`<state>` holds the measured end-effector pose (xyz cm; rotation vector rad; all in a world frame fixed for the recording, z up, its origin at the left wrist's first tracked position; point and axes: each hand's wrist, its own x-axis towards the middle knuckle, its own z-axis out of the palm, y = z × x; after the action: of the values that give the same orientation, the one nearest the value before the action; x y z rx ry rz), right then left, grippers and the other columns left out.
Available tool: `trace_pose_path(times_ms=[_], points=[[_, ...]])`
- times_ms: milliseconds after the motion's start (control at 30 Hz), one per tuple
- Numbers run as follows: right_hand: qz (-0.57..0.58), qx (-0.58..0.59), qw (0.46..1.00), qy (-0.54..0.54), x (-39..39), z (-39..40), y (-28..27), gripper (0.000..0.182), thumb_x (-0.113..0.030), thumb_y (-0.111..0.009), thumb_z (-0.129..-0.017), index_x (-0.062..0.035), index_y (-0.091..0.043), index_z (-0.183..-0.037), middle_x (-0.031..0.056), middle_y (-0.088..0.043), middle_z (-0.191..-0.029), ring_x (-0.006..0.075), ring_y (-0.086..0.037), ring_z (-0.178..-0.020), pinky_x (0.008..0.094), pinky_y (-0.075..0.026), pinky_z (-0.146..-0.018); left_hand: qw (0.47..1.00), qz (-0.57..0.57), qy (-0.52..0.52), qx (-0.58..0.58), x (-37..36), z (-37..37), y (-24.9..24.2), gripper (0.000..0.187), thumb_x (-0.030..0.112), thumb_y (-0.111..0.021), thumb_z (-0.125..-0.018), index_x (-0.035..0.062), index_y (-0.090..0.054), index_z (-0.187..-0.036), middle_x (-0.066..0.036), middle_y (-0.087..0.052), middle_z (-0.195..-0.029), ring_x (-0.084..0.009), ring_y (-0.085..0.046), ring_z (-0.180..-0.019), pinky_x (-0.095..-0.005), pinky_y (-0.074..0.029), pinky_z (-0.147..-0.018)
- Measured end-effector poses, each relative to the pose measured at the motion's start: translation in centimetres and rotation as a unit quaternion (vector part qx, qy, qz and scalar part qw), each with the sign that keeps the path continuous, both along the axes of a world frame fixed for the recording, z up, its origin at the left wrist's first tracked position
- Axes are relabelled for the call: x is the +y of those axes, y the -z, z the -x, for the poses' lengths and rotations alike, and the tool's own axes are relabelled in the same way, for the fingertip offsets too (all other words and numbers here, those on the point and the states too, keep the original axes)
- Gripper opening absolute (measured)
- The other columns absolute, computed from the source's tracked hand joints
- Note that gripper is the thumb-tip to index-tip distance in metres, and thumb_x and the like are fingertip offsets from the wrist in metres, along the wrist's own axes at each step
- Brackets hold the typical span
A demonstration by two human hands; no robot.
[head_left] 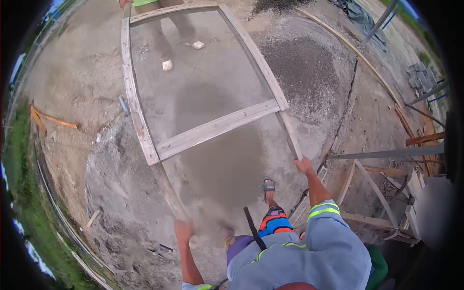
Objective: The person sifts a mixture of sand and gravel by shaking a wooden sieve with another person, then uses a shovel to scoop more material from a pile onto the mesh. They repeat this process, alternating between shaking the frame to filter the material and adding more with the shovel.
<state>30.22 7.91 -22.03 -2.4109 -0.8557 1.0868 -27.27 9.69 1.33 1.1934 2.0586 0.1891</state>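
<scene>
A wooden frame (217, 129) with a thin see-through panel, seemingly mesh, stretches away from me over a grey floor. My left hand (183, 229) is wrapped round the end of its left handle, slightly blurred. On the right, my right hand (304, 166) grips the other handle. Beneath and just in front of the frame's near crossbar lies a patch of fine grey material (222, 164). Another person (166, 29) stands at the far end, with a hand at the frame's far left corner.
A dark gravel pile (304, 72) lies right of the frame. Wooden boards and braces (377, 193) stand at the right, near a metal pole (386, 153). Orange-brown wood pieces (53, 119) lie at the left. A sandal-clad foot (268, 186) is below the frame.
</scene>
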Motion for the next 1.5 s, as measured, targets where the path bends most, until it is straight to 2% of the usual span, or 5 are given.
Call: trace_pose_path(times_ms=[400, 933, 1233, 1333, 1500], points=[[0.014, 0.033, 0.998, 0.053, -5.9, 21.9, 13.8, 0.036, -0.027, -0.065, -0.071, 0.0022, -0.063, -0.092, 0.0049, -0.06, -0.072, 0.0164, -0.054, -0.062, 0.0317, -0.043, -0.055, 0.988, -0.132, -0.074, -0.005, -0.2, 24.2, 27.2, 0.048, 0.018, -0.069, -0.066, -0.0033, -0.052, -0.106, -0.023, -0.062, -0.094, -0.0375, -0.06, -0.091, -0.0411, -0.046, -0.079], [0.071, 0.096, 0.991, 0.06, -8.3, 20.7, 43.1, 0.041, -0.03, -0.072, -0.071, -0.0074, -0.058, -0.103, 0.0001, -0.056, -0.087, 0.0125, -0.051, -0.077, 0.0291, -0.041, -0.07, 0.997, -0.048, -0.06, -0.018, -1.3, 25.0, 64.0, 0.058, 0.025, -0.072, -0.068, -0.0052, -0.036, -0.102, -0.031, -0.048, -0.105, -0.0466, -0.047, -0.101, -0.0483, -0.041, -0.087], [0.106, 0.314, 0.931, 0.153, -7.0, 23.6, 50.2, 0.061, -0.038, -0.057, -0.086, -0.0111, -0.035, -0.136, 0.0083, -0.043, -0.134, 0.0251, -0.037, -0.127, 0.0442, -0.029, -0.103, 0.993, -0.074, -0.092, 0.021, -5.9, 27.5, 68.8, 0.067, 0.022, -0.067, -0.072, -0.0046, -0.034, -0.125, -0.028, -0.046, -0.119, -0.0415, -0.041, -0.115, -0.0454, -0.033, -0.098], [0.082, 0.233, 0.967, 0.059, -7.7, 34.2, 42.8, 0.057, -0.034, -0.051, -0.09, -0.0102, -0.031, -0.138, 0.0097, -0.039, -0.137, 0.0267, -0.036, -0.128, 0.042, -0.028, -0.104, 0.98, -0.031, -0.198, 0.005, -14.5, 29.2, 63.2, 0.071, 0.024, -0.064, -0.076, 0.0034, -0.031, -0.135, -0.024, -0.045, -0.125, -0.0407, -0.038, -0.12, -0.0435, -0.033, -0.101], [0.084, 0.387, 0.907, -0.143, -10.2, 62.5, 21.7, 0.048, -0.028, -0.047, -0.093, 0.003, -0.041, -0.129, 0.0178, -0.05, -0.123, 0.0285, -0.049, -0.115, 0.0367, -0.035, -0.101, 0.959, 0.042, -0.281, -0.017, -40.6, 38.3, 52.8, 0.025, 0.023, -0.049, -0.085, 0.0048, -0.064, -0.094, -0.012, -0.066, -0.09, -0.0268, -0.062, -0.087, -0.0368, -0.047, -0.075]])
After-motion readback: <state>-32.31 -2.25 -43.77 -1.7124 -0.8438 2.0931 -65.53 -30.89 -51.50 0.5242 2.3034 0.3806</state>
